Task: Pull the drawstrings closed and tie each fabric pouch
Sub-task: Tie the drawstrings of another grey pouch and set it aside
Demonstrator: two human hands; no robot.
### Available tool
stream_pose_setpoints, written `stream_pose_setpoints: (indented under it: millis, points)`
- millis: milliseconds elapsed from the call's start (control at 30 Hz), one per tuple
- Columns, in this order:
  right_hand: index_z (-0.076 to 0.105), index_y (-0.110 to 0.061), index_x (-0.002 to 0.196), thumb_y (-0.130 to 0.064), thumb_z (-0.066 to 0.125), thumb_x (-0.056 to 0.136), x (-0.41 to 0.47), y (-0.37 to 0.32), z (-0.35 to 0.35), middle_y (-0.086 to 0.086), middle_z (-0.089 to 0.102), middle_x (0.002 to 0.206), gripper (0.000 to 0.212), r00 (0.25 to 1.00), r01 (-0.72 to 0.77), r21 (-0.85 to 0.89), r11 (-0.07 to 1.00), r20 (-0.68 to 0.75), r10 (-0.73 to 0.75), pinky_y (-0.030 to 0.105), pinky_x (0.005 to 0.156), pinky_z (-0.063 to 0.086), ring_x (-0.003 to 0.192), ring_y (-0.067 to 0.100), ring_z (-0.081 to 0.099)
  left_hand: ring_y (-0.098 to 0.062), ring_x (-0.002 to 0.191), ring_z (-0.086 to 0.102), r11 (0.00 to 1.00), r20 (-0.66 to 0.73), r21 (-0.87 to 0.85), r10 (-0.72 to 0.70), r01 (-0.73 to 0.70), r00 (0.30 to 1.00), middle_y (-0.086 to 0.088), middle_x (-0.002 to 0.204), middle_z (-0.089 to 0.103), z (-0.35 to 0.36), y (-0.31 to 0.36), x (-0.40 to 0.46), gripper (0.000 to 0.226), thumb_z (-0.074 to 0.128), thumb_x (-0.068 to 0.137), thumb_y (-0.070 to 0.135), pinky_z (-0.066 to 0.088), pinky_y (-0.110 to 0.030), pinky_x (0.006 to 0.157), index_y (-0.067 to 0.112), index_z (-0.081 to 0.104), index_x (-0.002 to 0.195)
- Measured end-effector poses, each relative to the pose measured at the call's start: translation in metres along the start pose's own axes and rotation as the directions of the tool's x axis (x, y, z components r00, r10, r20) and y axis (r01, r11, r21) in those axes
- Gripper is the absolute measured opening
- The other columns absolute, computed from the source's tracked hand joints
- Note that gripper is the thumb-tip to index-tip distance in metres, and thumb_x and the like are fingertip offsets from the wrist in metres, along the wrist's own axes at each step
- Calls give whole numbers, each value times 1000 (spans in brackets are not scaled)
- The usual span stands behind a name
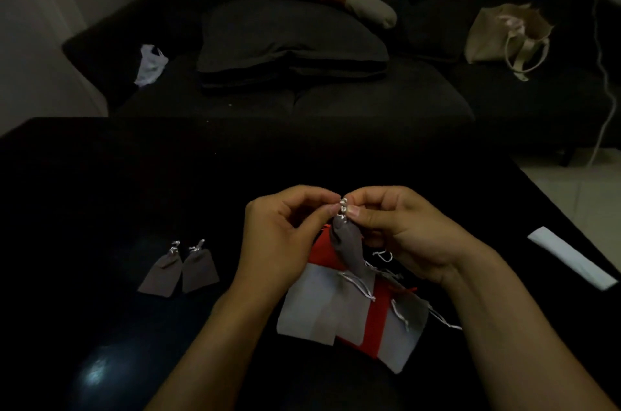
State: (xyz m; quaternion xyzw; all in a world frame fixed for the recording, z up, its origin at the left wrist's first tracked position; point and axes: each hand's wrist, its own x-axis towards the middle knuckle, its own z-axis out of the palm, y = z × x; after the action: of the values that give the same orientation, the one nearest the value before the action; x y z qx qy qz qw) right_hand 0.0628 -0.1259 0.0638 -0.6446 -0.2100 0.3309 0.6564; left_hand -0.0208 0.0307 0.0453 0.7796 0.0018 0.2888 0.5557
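Note:
A small grey fabric pouch hangs above the black table, its neck gathered tight. My left hand and my right hand both pinch the white drawstrings at its top, fingertips almost touching. Below them lies a loose pile of grey and red pouches with white cords trailing out. Two grey pouches with knotted tops lie side by side at the left.
A white folded strip lies near the table's right edge. Behind the table stands a dark sofa with grey cushions, a beige tote bag and a white plastic bag.

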Motion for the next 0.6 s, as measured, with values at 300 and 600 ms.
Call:
stream_pose_setpoints:
  millis: [300, 600]
  points:
    - [63, -3, 74, -24, 65, 84, 2, 0, 3, 4, 40, 64, 24, 996, -91, 110, 990, 10, 90, 19, 47, 23, 57, 9, 35, 0, 91, 70, 950, 32, 216, 224, -226, 974, 8, 94, 75, 0, -3, 0, 18, 73, 84, 4, 56, -20, 80, 13, 77, 99]
    - [72, -9, 59, -6, 58, 90, 3, -1, 8, -1, 48, 55, 33, 976, -193, 277, 941, -46, 214, 14, 44, 21, 52, 4, 35, -6, 90, 70, 813, 193, 369, 406, -450, 893, -1, 96, 76, -7, -13, 4, 21, 67, 86, 20, 57, -24, 80, 10, 77, 101]
